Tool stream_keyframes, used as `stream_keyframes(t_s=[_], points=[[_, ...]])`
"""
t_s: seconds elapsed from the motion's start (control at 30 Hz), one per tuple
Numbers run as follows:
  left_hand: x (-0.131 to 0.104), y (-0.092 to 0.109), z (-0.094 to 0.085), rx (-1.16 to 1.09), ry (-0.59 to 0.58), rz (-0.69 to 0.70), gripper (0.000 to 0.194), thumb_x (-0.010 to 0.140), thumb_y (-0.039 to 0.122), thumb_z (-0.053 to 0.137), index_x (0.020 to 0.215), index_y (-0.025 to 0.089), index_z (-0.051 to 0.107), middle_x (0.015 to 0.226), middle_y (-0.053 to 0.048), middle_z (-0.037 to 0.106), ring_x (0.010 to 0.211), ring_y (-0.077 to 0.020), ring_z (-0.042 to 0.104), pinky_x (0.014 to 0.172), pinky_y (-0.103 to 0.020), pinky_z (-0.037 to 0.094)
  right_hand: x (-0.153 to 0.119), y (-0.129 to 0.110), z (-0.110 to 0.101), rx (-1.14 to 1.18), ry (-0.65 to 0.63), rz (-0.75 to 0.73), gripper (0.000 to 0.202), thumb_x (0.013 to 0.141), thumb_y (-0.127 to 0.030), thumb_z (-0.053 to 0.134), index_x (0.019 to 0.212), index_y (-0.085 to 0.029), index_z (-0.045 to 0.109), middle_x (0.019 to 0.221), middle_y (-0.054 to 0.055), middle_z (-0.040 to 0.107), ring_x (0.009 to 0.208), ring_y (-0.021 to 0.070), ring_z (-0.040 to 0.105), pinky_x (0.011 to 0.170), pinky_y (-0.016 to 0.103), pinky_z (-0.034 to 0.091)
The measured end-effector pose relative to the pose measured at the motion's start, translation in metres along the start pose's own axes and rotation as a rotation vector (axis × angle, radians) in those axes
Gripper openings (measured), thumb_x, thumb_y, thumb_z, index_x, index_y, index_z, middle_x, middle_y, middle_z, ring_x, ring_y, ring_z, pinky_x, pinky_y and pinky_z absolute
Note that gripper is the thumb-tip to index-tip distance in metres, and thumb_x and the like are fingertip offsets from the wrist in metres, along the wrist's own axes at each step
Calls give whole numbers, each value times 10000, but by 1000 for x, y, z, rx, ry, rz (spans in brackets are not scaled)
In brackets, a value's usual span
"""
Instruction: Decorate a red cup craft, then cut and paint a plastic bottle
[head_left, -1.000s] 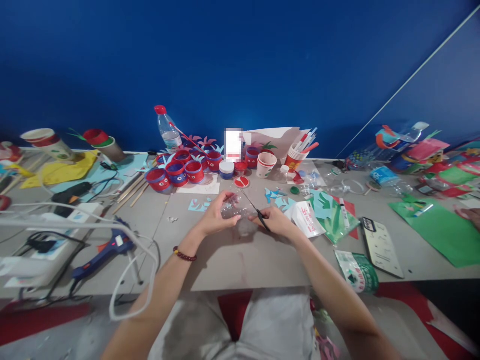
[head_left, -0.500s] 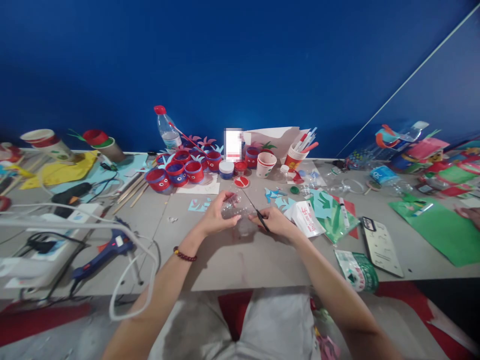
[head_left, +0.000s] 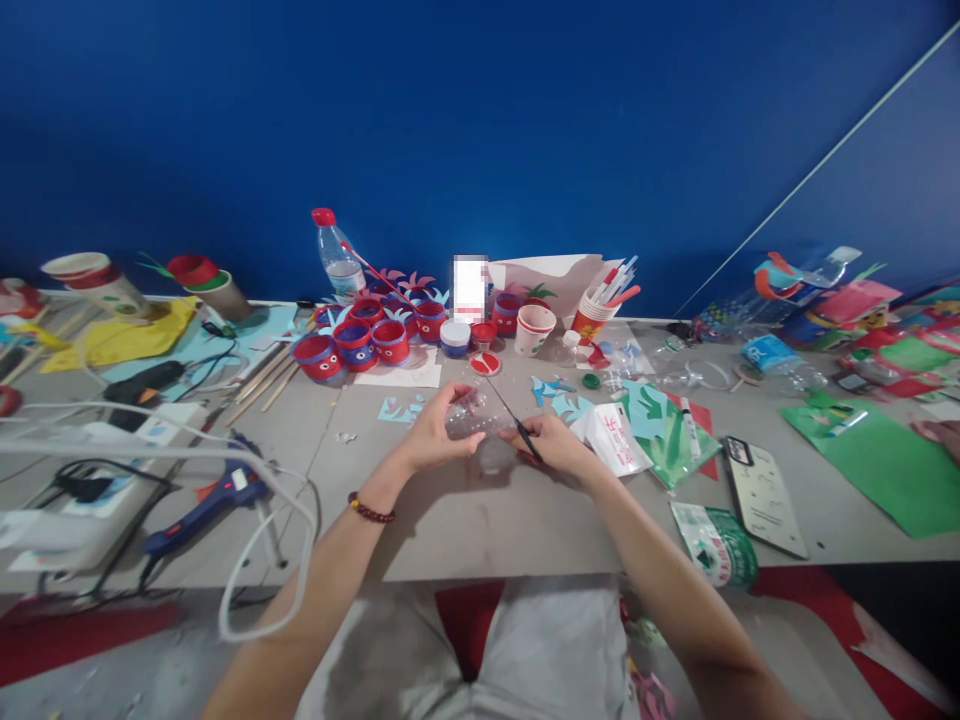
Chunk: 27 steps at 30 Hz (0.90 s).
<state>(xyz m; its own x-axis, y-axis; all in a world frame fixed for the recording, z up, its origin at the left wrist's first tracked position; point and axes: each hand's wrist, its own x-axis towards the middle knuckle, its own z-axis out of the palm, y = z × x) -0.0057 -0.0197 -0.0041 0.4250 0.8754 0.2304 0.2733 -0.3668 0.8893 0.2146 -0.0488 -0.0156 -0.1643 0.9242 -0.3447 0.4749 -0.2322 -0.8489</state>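
My left hand [head_left: 436, 436] is wrapped round a clear plastic bottle piece [head_left: 466, 416] above the middle of the table. Black scissors [head_left: 527, 436] are gripped in my right hand [head_left: 551, 444], their blades slanting up and left beside the clear plastic. Just beyond lies a red-and-white disc [head_left: 485, 365]. Several red and blue painted cups [head_left: 355, 345] stand behind and to the left, and blue paper scraps [head_left: 401, 408] lie near my left hand.
A blue glue gun [head_left: 206, 510] and a white power strip [head_left: 112, 500] with cables lie at the left. To the right are a white packet [head_left: 613, 438], a phone [head_left: 765, 495] and green sheets [head_left: 874, 465]. A person's hand [head_left: 941, 432] shows at the right edge.
The view has shifted very slightly. Both hands stay almost in place, with the clear plastic and the scissors still held.
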Motion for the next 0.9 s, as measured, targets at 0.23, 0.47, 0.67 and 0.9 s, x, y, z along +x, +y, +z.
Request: stream_keyframes(t_s=[0.23,0.47,0.67,0.9], points=[[0,0,2,-59,12,-9,505,656,246,689,1110,183,477,1072,-89,625,1032,-232,601,973,-421,454,1,-1,1,63,-3,-21,532,692,-636,663,498,-185,459,373,-51,409,331,67,338,336,215,256],[0,1,1,-142,22,-4,511,670,255,693,1116,169,459,1131,-107,588,1051,-230,595,958,-416,477,6,1,0,152,12,18,489,704,-598,677,525,-187,483,366,-54,425,301,60,329,310,207,259],[0,1,0,-141,62,-19,486,707,273,692,1119,197,447,1160,-98,576,1071,-233,585,898,-404,525,4,0,-1,242,-92,22,452,682,-563,710,585,-187,479,432,-64,421,375,58,348,352,201,236],[1,-2,-1,-38,58,17,512,684,275,699,1129,195,458,1122,-90,591,1108,-246,570,981,-427,471,0,-5,-1,242,-123,26,443,661,-549,726,610,-185,480,462,-74,392,408,56,323,383,211,199]])
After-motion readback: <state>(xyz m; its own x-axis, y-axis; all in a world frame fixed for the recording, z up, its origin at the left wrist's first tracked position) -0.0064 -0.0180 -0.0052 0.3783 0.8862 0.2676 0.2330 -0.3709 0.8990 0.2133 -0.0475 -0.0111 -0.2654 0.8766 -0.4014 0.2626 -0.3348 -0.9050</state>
